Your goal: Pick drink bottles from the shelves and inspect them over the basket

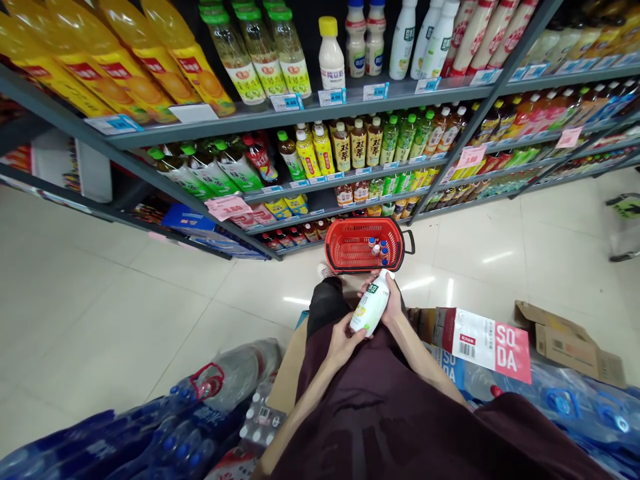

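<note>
I hold a white drink bottle (371, 305) with a green label in both hands, in front of my body. My left hand (344, 341) grips its lower end from below. My right hand (391, 300) wraps the upper part near the cap. Just beyond the bottle, a red shopping basket (345, 248) stands on the floor with several small capped bottles (379, 249) inside.
Drink shelves (350, 100) run across the top, stocked with juice, tea and milk bottles. Shrink-wrapped water packs (165, 433) lie at lower left and lower right. A soda carton (487, 343) and an open cardboard box (565, 340) sit to my right on the tiled floor.
</note>
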The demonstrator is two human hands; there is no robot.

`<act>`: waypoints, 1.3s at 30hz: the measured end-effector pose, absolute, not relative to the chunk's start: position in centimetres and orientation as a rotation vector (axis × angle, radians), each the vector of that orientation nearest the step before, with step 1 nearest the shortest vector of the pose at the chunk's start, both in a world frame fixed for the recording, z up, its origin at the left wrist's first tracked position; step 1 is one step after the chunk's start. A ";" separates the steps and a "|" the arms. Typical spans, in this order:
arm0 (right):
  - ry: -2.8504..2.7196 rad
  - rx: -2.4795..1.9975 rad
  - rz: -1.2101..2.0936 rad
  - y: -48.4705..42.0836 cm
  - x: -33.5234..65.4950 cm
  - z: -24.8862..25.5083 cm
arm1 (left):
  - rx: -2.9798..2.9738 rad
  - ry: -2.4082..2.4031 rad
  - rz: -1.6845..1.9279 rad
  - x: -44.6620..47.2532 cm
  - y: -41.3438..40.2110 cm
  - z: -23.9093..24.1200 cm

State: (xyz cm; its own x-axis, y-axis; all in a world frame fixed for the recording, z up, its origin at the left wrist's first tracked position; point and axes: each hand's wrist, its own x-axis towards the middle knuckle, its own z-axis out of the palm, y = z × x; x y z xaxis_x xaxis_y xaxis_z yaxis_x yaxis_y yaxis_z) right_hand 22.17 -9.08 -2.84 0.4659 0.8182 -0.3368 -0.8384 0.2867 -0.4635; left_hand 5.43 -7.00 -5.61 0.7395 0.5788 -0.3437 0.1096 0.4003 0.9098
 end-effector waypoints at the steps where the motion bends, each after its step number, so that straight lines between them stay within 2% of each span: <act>1: 0.034 -0.648 1.108 -9.1 22.2 -3.0 | 1.148 0.720 0.330 5.4 -7.0 -5.7; 9: 0.044 -0.663 1.113 -9.0 22.3 -3.8 | 1.237 0.784 0.358 5.3 -7.3 -6.7; 16: 0.071 -0.678 1.066 -9.1 22.5 -4.1 | 1.539 0.889 0.359 5.7 -7.4 -5.6; 26: 0.088 -0.705 1.079 -8.9 21.9 -4.5 | 1.921 0.697 0.644 5.7 -7.0 -5.0; 39: 0.115 -0.721 1.100 -8.9 21.8 -3.7 | 1.942 0.788 0.746 5.4 -7.2 -4.8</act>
State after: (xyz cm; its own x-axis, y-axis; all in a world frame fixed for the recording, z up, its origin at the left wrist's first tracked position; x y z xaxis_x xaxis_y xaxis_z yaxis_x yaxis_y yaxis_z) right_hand 21.79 -8.87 -3.66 0.4720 0.7713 -0.4270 -0.8430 0.2532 -0.4746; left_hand 5.37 -7.20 -4.79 0.6173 0.7635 0.1899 0.2311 -0.4067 0.8839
